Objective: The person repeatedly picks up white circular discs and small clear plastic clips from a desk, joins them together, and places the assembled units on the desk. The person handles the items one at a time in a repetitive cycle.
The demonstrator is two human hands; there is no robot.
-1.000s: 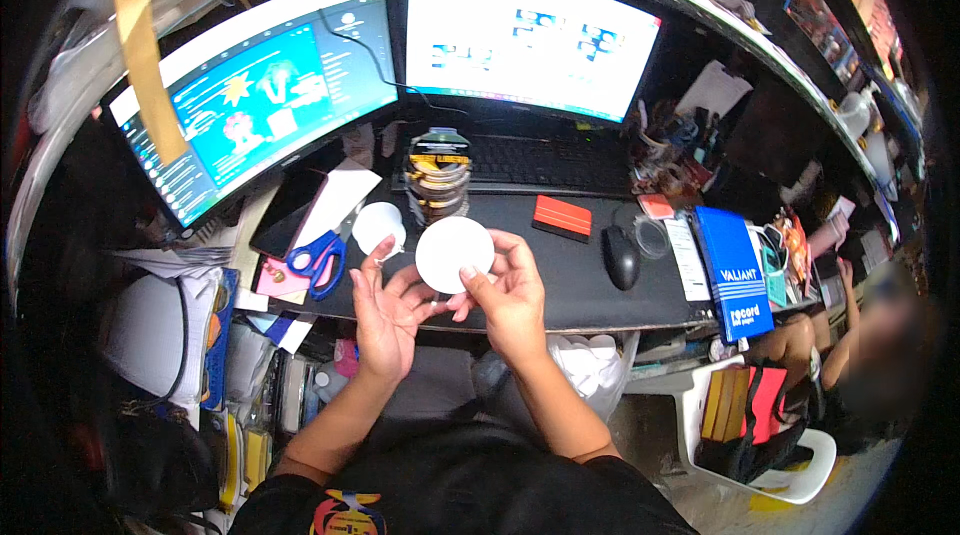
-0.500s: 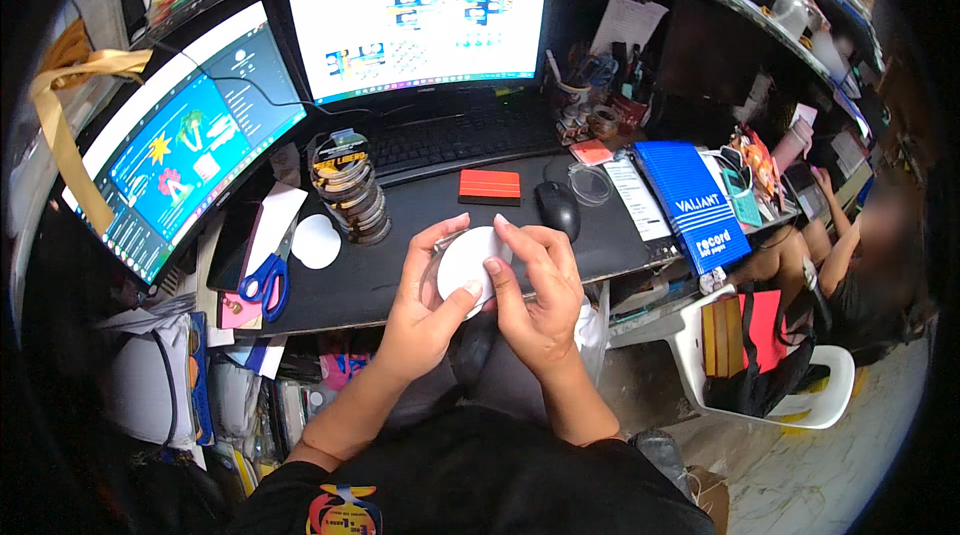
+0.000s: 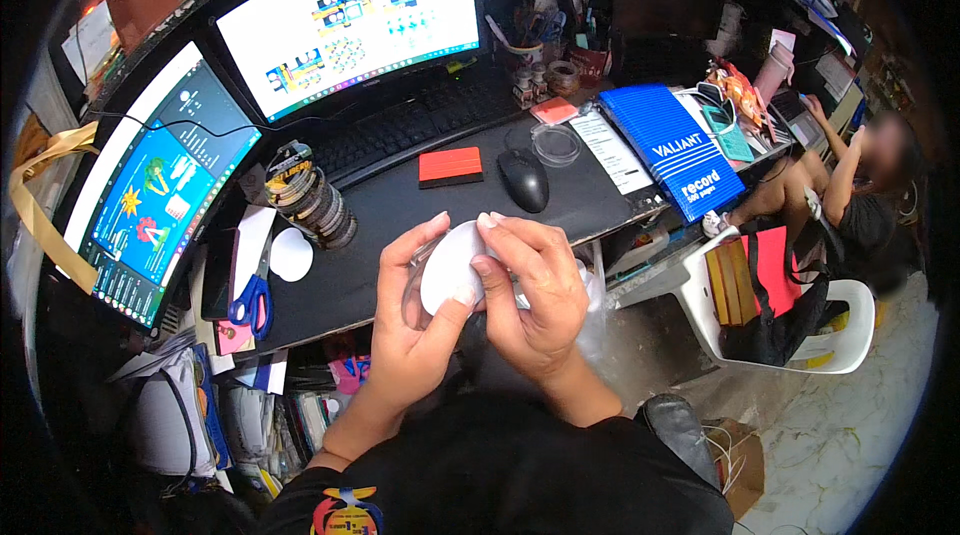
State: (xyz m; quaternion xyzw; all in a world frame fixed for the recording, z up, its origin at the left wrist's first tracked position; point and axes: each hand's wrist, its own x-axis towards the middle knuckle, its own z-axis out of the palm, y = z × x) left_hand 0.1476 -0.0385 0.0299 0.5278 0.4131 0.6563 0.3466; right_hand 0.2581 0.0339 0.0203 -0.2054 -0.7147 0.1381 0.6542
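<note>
A white round disc [image 3: 450,260] is held up in front of the desk edge, between my two hands. My left hand [image 3: 415,300] grips its left side, thumb on the face, together with a clear round plastic piece [image 3: 411,303] that shows behind the disc. Pinching the right edge, my right hand [image 3: 540,300] has its thumb and fingertips on the disc. Beyond them on the desk lie a red-orange card-like block [image 3: 450,167] and a black mouse [image 3: 524,180]. A stack of round clear-and-dark pieces [image 3: 318,203] stands to the left, near another white disc [image 3: 291,254].
Blue-handled scissors [image 3: 251,307] lie at the desk's left end. Two lit monitors [image 3: 350,25] and a keyboard [image 3: 400,125] are behind. A blue record book [image 3: 670,150] rests at right, above a white chair [image 3: 855,330] with a bag. A person [image 3: 870,185] sits far right.
My view has turned, so the desk and monitors sit further left and tilted. The white disc is now angled more edge-on, still in both hands.
</note>
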